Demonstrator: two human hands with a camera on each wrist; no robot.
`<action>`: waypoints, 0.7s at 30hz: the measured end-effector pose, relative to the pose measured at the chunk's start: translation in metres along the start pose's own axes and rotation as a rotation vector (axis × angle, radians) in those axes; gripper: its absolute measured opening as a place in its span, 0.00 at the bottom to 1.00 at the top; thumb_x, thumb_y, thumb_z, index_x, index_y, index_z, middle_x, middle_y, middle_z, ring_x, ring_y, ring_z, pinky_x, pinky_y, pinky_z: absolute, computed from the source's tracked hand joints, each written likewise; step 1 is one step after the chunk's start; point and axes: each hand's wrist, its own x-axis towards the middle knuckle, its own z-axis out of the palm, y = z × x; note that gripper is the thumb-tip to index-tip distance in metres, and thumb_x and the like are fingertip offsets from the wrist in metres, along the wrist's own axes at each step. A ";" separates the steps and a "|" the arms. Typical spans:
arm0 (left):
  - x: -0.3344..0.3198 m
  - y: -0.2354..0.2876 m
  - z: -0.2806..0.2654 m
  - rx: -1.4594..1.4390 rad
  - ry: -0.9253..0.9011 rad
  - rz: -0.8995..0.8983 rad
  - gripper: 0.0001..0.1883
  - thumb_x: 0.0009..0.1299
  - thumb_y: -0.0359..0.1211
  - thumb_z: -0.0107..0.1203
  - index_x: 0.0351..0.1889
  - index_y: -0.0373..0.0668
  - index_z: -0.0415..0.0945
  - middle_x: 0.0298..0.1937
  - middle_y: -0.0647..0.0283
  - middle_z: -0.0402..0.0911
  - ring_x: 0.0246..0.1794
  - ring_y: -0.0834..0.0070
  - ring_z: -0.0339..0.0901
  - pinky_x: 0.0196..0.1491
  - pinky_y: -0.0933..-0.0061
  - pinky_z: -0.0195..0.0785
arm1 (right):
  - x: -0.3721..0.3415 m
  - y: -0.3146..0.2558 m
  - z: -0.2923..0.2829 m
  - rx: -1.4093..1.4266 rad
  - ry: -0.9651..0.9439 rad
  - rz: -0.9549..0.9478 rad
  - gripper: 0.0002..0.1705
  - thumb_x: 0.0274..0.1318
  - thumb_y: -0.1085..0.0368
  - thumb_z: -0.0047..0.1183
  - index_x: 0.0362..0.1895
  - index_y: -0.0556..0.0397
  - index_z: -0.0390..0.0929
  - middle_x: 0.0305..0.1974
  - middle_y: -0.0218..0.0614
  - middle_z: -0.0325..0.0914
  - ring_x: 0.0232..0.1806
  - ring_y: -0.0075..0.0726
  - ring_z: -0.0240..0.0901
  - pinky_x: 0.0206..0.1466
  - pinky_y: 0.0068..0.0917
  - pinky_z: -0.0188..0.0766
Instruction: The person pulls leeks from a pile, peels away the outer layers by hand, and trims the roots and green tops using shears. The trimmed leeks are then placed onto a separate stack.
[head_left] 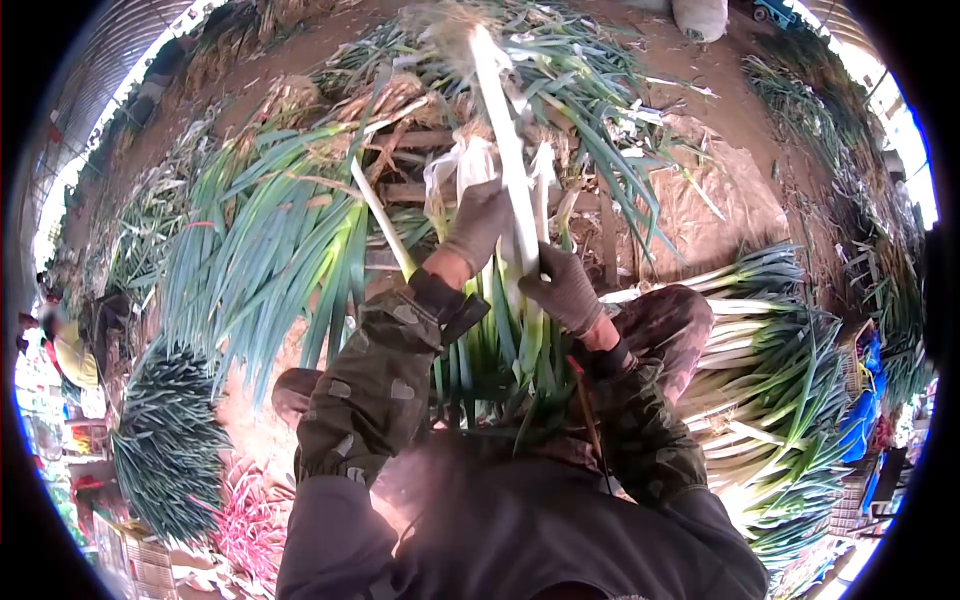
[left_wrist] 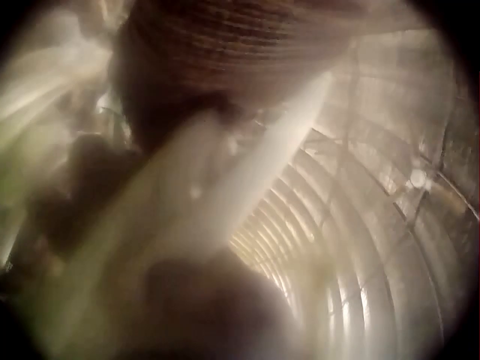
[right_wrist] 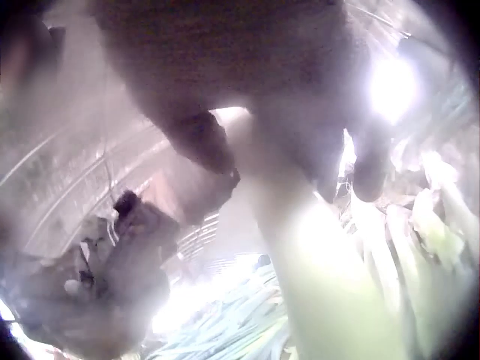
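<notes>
A long green onion (head_left: 505, 140) stands tilted before me, its thick white shaft up and its blurred root end farthest away. My gloved right hand (head_left: 563, 290) grips it low on the shaft; the right wrist view shows thumb and fingers around the pale stalk (right_wrist: 315, 262). My gloved left hand (head_left: 478, 222) holds at the shaft a little higher, its fingers partly hidden. In the left wrist view, the blurred white stalk (left_wrist: 262, 161) runs up to the glove (left_wrist: 232, 60). More green onions (head_left: 500, 340) stand upright between my knees, below both hands.
Untrimmed green onions (head_left: 270, 230) are heaped at left and ahead. Rows of cleaner ones (head_left: 760, 390) lie at right. A dark green bundle (head_left: 170, 440) and pinkish-red stems (head_left: 250, 515) sit at lower left. Brown sheeting (head_left: 720, 200) covers ground at right.
</notes>
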 end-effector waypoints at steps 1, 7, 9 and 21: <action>-0.008 0.011 0.005 0.225 -0.011 0.095 0.13 0.75 0.38 0.55 0.44 0.39 0.84 0.30 0.71 0.82 0.30 0.86 0.73 0.33 0.79 0.67 | -0.001 -0.008 0.004 -0.038 0.032 -0.003 0.23 0.53 0.71 0.58 0.54 0.64 0.75 0.36 0.39 0.83 0.33 0.26 0.77 0.36 0.30 0.76; -0.045 0.012 0.032 1.035 0.137 0.368 0.15 0.71 0.41 0.53 0.38 0.38 0.82 0.28 0.50 0.83 0.29 0.55 0.82 0.38 0.55 0.74 | 0.018 0.022 0.000 -0.022 0.200 0.050 0.13 0.57 0.74 0.57 0.48 0.60 0.78 0.32 0.41 0.83 0.27 0.28 0.78 0.30 0.23 0.78; -0.050 0.013 0.019 1.137 -0.022 0.249 0.15 0.71 0.43 0.55 0.38 0.40 0.83 0.25 0.54 0.81 0.24 0.62 0.79 0.35 0.57 0.73 | 0.007 0.019 -0.004 0.350 0.262 0.108 0.07 0.57 0.73 0.59 0.41 0.60 0.80 0.29 0.36 0.82 0.25 0.29 0.79 0.25 0.23 0.75; 0.059 0.159 -0.143 0.743 0.598 0.359 0.28 0.72 0.53 0.54 0.44 0.32 0.79 0.42 0.46 0.85 0.41 0.57 0.85 0.46 0.59 0.75 | -0.018 0.009 -0.015 0.419 0.318 0.160 0.12 0.66 0.63 0.57 0.45 0.60 0.78 0.27 0.35 0.80 0.20 0.23 0.73 0.23 0.22 0.69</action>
